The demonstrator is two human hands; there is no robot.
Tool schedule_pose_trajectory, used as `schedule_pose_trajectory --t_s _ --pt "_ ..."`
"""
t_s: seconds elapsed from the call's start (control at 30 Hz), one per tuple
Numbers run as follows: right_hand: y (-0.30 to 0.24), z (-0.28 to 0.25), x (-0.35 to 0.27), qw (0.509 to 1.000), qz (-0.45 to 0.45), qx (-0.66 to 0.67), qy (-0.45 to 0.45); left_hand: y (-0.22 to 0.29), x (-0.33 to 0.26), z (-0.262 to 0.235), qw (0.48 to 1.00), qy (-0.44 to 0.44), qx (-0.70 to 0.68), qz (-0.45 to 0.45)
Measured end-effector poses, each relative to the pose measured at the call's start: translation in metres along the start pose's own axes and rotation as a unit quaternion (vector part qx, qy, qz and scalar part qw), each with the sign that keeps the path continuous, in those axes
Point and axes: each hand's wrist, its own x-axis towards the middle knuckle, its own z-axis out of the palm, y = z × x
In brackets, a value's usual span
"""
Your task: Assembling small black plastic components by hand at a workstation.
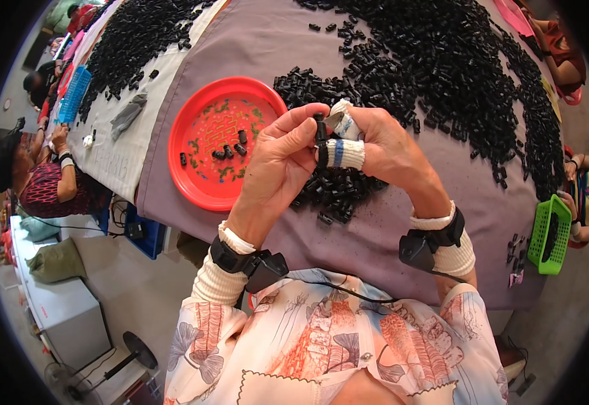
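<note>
My left hand (277, 158) pinches a small black cylindrical plastic part (320, 129) upright between thumb and fingers. Close against it, my right hand (395, 145) is closed, its thumb and index finger wrapped in white cloth with blue marks. A short grey metal blade (335, 120) sticks out from that grip toward the top of the part. Just beneath both hands lies a heap of similar black parts (338, 192). Beside my left hand stands a round red tray (179, 172) with a few loose black parts in it.
A large pile of black parts (436, 61) spreads over the mauve tablecloth (240, 37). To the right is a green basket (561, 256). Other people work at the left (48, 179) and right edges. A grey cloth (129, 116) and a blue basket (73, 94) lie on the neighbouring table.
</note>
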Motion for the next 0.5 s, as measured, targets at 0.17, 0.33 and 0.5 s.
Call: schedule_pose_trajectory --t_s 0.17,0.33,0.5 --pt "-0.001 -0.002 -0.001 0.997 0.069 0.04 -0.01 -0.002 0.0 -0.005 0.999 -0.023 -0.021 -0.012" --pt "0.008 -0.001 -0.001 1.0 0.012 -0.006 -0.01 -0.002 -0.001 -0.001 1.0 -0.016 -0.017 -0.01" --pt "0.008 -0.001 -0.001 1.0 0.007 -0.022 -0.014 -0.003 -0.002 -0.001 1.0 -0.001 -0.009 -0.013"
